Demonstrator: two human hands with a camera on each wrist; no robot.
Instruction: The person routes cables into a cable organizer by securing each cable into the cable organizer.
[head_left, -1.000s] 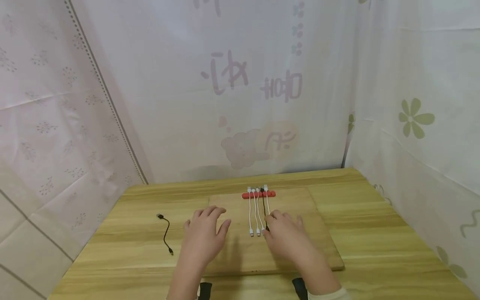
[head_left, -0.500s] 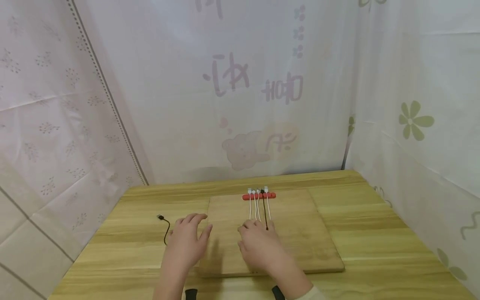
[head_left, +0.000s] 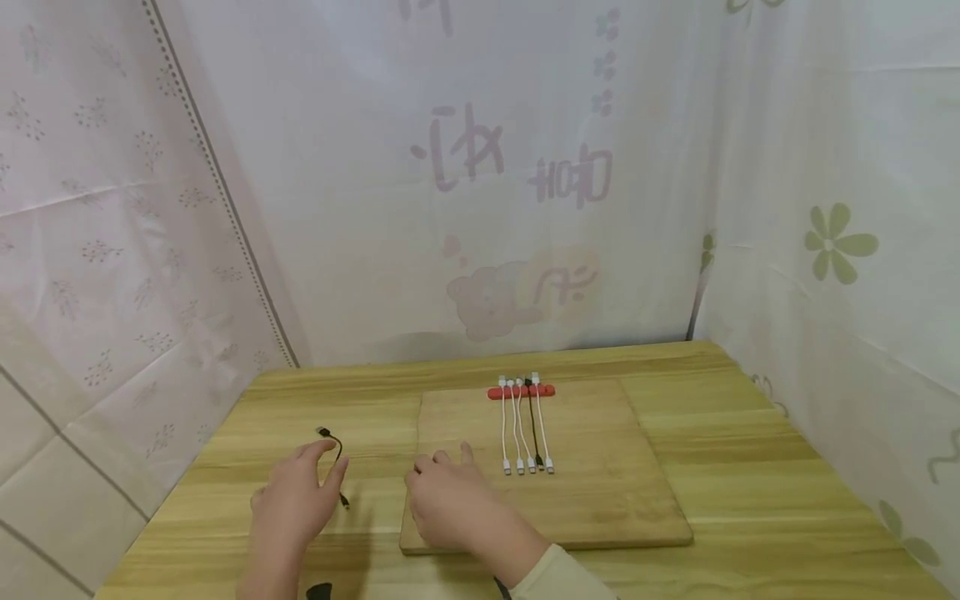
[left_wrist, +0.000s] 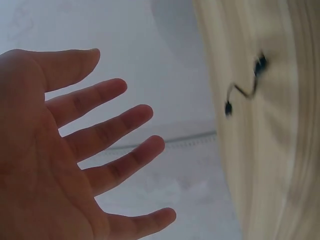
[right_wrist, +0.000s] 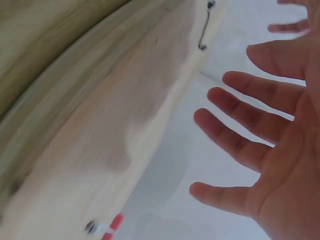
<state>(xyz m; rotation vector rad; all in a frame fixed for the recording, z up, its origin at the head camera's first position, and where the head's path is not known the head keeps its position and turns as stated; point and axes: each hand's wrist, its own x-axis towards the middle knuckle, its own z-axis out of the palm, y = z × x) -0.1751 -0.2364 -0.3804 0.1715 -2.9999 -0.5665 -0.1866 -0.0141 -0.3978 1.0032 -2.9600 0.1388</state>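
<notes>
A short black USB cable [head_left: 341, 444] lies loose on the table at the left. My left hand [head_left: 295, 493] hovers beside it and overlaps its middle in the head view; in the left wrist view its fingers are spread, holding nothing, with the black cable beyond. Over the left part of the wooden board [head_left: 607, 508] is my right hand [head_left: 457, 500], also spread and holding nothing in the right wrist view. At the board's far edge sits a red cable clip strip [head_left: 494, 393]. Several white cables [head_left: 505, 429] and one black cable [head_left: 536, 422] run from it toward me, side by side.
The board rests on a wood-grain table [head_left: 750, 467]. Printed curtains [head_left: 360, 208] hang behind the table and along both sides.
Both hands have moved left, the right one off the row of cables and the left one over to the loose black cable. The cable ends on the board now show.
</notes>
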